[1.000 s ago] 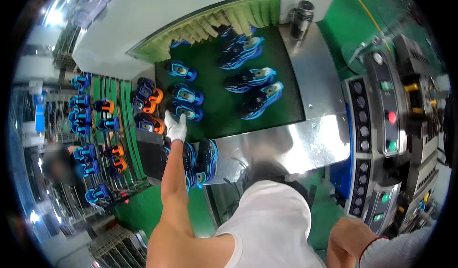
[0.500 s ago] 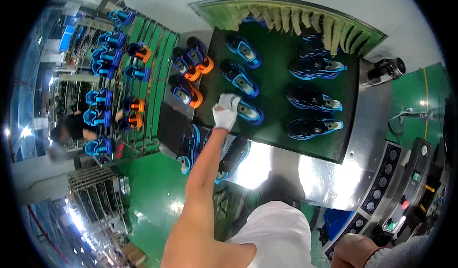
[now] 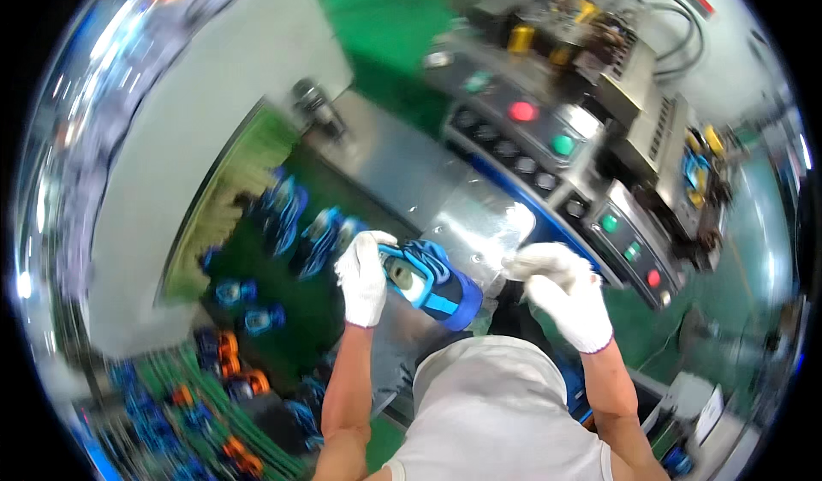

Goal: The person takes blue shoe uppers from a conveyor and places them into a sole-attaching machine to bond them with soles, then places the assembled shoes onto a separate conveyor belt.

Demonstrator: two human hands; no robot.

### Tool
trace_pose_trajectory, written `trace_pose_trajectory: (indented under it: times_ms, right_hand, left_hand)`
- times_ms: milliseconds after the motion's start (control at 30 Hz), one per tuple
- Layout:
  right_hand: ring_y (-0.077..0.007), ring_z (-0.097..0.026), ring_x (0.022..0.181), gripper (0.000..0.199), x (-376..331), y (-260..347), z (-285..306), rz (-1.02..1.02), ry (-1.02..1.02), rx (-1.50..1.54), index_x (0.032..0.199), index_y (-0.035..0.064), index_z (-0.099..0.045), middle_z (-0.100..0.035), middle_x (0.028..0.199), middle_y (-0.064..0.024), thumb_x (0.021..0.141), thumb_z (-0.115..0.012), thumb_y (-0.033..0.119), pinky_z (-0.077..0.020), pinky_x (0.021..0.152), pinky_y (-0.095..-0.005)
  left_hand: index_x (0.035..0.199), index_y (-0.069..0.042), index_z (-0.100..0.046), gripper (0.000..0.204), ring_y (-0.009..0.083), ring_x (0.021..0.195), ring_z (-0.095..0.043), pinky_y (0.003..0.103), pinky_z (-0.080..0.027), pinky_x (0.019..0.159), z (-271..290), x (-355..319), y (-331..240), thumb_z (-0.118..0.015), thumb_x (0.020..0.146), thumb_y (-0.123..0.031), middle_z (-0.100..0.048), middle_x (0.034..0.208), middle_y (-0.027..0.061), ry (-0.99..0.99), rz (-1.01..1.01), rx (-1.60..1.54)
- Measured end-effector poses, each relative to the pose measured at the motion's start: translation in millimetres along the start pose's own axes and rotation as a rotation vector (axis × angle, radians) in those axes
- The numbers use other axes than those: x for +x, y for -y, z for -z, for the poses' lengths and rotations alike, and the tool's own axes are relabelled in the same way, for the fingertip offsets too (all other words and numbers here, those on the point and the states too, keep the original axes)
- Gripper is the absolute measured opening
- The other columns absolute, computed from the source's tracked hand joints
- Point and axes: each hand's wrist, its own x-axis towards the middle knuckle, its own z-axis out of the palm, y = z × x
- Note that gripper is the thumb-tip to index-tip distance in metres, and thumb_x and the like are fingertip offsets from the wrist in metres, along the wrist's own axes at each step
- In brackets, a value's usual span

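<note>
My left hand [image 3: 363, 277], in a white glove, grips a blue sports shoe [image 3: 431, 282] with a white inside and holds it in front of my chest, above the shiny metal table [image 3: 411, 181]. My right hand [image 3: 561, 291], also gloved, hangs a little to the right of the shoe, fingers bent, with nothing visible in it. More blue shoes [image 3: 317, 239] lie on the dark green conveyor belt [image 3: 257, 310] to the left of my left hand.
A control panel [image 3: 548, 151] with red and green buttons stands behind the table on the right. A rack [image 3: 223, 395] with blue and orange shoes is at the lower left. A fringe of yellowish strips [image 3: 227, 198] hangs over the belt's far end.
My left hand has lifted a blue shoe off the belt and brought it in front of me. My head has turned to the right, toward the control panel. My right hand has risen into view.
</note>
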Motion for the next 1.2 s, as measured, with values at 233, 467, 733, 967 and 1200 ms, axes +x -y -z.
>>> trace_pose_trajectory:
  times_ms: [233,467,733,967,1200]
  right_hand:
    - [-0.0392,-0.066,0.112,0.058,-8,-26,111,0.195,-0.302,-0.62,0.129,0.0023,-0.059,-0.068,0.121,-0.0224,0.085,-0.079,0.035,-0.0538,0.096,-0.041]
    - [-0.0133,-0.067,0.094,0.045,-117,-20,244,0.36,-0.754,0.55,0.125,-0.0037,-0.066,-0.074,0.107,-0.0085,0.087,-0.081,0.015,-0.057,0.088,-0.0323]
    - [-0.005,-0.043,0.045,0.022,-233,-93,255,0.051,-1.37,0.83,0.085,0.0014,-0.066,-0.058,0.066,0.004,0.08,-0.082,0.016,-0.0312,0.041,-0.0268]
    - [-0.0168,-0.062,0.084,0.049,-232,-99,242,0.067,-1.54,0.755,0.125,-0.0048,-0.061,-0.067,0.104,-0.0086,0.08,-0.073,0.012,-0.0506,0.074,-0.0337]
    - [-0.0089,-0.052,0.058,0.023,-170,-57,327,0.218,-1.541,0.504,0.1,-0.0038,-0.073,-0.063,0.074,-0.003,0.087,-0.077,0.014,-0.0436,0.053,-0.0308]
  left_hand:
    - [0.091,-0.008,-0.074,0.005,0.0297,0.073,-0.068,0.04,-0.053,0.064,-235,4,-187,-0.069,0.09,-0.008,-0.07,0.086,0.0114,0.619,-1.043,0.388]
    - [0.126,-0.001,-0.065,0.034,0.0338,0.112,-0.067,0.041,-0.053,0.097,-436,-24,-284,-0.068,0.093,-0.002,-0.067,0.12,0.0196,0.81,-1.256,-0.08]
    - [0.148,0.007,-0.043,0.083,0.0438,0.133,-0.055,0.046,-0.044,0.112,-749,12,-220,-0.068,0.093,-0.049,-0.053,0.146,0.0314,0.758,-0.372,0.318]
    - [0.145,0.007,-0.037,0.076,0.0415,0.113,-0.068,0.047,-0.052,0.099,-838,34,-170,-0.072,0.091,-0.033,-0.065,0.127,0.03,0.782,-0.427,0.572]
    - [0.099,-0.003,-0.068,0.014,0.0181,0.08,-0.07,0.036,-0.059,0.064,-732,101,-204,-0.071,0.096,-0.017,-0.071,0.097,0.0067,1.039,0.008,-0.106]
